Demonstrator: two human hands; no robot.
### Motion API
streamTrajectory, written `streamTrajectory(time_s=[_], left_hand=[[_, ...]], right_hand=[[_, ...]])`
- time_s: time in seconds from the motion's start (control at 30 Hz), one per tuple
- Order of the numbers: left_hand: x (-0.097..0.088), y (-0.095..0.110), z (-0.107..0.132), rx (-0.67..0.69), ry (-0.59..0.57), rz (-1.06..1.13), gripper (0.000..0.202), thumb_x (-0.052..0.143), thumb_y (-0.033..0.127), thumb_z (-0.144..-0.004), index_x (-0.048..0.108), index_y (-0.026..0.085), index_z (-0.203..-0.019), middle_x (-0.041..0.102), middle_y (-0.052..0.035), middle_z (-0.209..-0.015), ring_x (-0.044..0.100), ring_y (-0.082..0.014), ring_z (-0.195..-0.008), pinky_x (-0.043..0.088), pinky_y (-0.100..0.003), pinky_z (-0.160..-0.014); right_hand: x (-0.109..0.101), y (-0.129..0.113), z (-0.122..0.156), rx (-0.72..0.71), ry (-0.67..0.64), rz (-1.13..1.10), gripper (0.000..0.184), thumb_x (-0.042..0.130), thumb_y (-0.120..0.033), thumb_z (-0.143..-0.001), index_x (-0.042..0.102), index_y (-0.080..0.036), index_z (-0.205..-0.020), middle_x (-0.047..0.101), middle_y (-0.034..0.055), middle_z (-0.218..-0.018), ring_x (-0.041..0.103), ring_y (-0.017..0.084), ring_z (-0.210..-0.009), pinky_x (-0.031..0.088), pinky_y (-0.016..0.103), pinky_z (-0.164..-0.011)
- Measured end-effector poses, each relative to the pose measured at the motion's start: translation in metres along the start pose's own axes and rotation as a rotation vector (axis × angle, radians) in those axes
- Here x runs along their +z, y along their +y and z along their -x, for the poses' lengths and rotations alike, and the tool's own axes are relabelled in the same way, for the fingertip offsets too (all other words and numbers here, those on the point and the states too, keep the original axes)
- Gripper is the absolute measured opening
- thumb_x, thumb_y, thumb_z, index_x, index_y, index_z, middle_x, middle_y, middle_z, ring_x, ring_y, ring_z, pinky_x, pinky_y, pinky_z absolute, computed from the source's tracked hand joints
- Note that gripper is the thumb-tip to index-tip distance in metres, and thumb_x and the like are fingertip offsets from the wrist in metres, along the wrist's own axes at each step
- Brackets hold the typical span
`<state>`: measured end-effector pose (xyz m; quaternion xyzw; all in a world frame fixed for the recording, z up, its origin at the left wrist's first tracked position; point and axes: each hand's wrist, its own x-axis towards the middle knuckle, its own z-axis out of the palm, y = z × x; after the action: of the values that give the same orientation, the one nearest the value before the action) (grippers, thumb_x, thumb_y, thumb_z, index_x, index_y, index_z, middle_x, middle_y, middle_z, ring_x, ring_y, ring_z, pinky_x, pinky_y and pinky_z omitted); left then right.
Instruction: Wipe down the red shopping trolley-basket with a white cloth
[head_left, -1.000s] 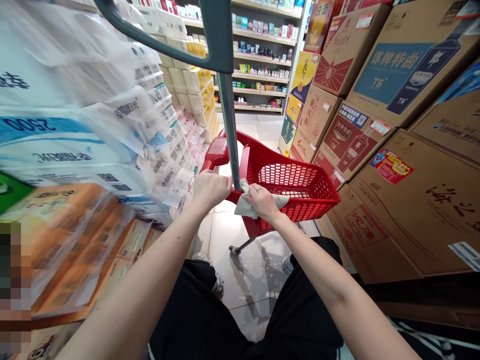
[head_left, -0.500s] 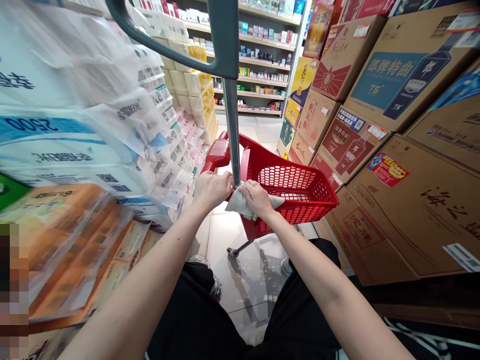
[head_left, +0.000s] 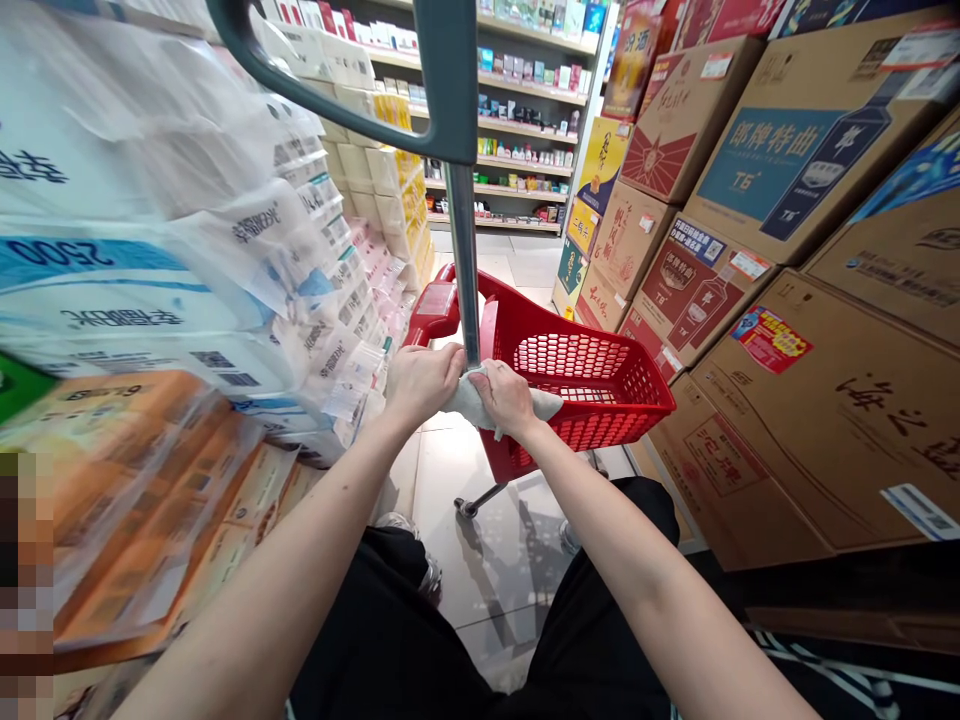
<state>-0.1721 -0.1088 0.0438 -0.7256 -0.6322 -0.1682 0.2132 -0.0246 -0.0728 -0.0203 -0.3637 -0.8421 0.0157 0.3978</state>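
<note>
**Orientation:** 12 o'clock is straight ahead of the head camera; positions are read from the hands.

**Left hand** (head_left: 422, 382): palm down at about 11 o'clock from the cloth, fingers curled together just left of the pole. What lies under the fingers is hidden, so the grip cannot be told.

**Right hand** (head_left: 506, 398): fingers together, pressing down and bunching the cloth against the foot of the pole. Wedding-style ring not clear; no pinch visible.

**Things:** a crumpled off-white cloth (head_left: 538, 405) lies under the right hand, its folds showing on either side of it, touching the pole's base. The upright brushed-steel pole (head_left: 463, 260) rises at 12 o'clock into a curved grey-green plastic handle (head_left: 337, 108). Both belong to a red plastic wheeled shopping basket (head_left: 626, 425), whose mesh wall sits at 1 o'clock.

**Change:** the right hand and cloth have moved left along the basket edge, closing up on the pole and left hand.

**Rest:** at 7 o'clock, a pale tiled floor (head_left: 480, 570). At 10 o'clock, film-wrapped tissue packs (head_left: 157, 290). At 3 o'clock, stacked brown cardboard liquor cartons (head_left: 840, 440). At 12 o'clock, far off, white store shelves of boxed goods (head_left: 510, 130).
</note>
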Motion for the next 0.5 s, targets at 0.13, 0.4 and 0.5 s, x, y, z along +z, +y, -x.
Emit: streamTrajectory(time_s=[0.13,0.4,0.5], left_hand=[[-0.001,-0.002,-0.002,-0.008,-0.035,0.041,0.050,0.020,0.041,-0.093,0.062,0.021,-0.074,0.066,-0.0050,-0.065,0.062,-0.0203,-0.067,0.038,-0.032,-0.070],[-0.014,-0.012,-0.004,-0.051,-0.103,0.418,0.042,0.024,0.039,-0.093,0.062,0.023,-0.090,0.069,0.0007,-0.080,0.061,-0.0160,-0.075,0.039,-0.026,-0.065],[-0.010,-0.021,-0.011,-0.017,-0.068,0.443,0.036,0.030,0.037,-0.090,0.062,0.021,-0.094,0.069,-0.0020,-0.089,0.061,-0.0172,-0.083,0.041,-0.027,-0.071]], right_hand=[[0.000,0.000,0.003,-0.044,-0.011,0.061,0.035,0.031,-0.046,-0.096,0.051,-0.018,-0.090,0.059,0.0082,-0.089,0.054,0.021,-0.089,0.044,0.032,-0.076],[-0.001,-0.002,0.002,0.022,-0.031,0.102,0.035,0.028,-0.046,-0.096,0.050,-0.019,-0.089,0.059,0.0070,-0.088,0.055,0.019,-0.088,0.043,0.028,-0.070],[-0.002,-0.002,0.000,0.060,-0.029,0.090,0.035,0.025,-0.043,-0.098,0.049,-0.019,-0.089,0.060,0.0052,-0.086,0.056,0.017,-0.086,0.041,0.026,-0.067]])
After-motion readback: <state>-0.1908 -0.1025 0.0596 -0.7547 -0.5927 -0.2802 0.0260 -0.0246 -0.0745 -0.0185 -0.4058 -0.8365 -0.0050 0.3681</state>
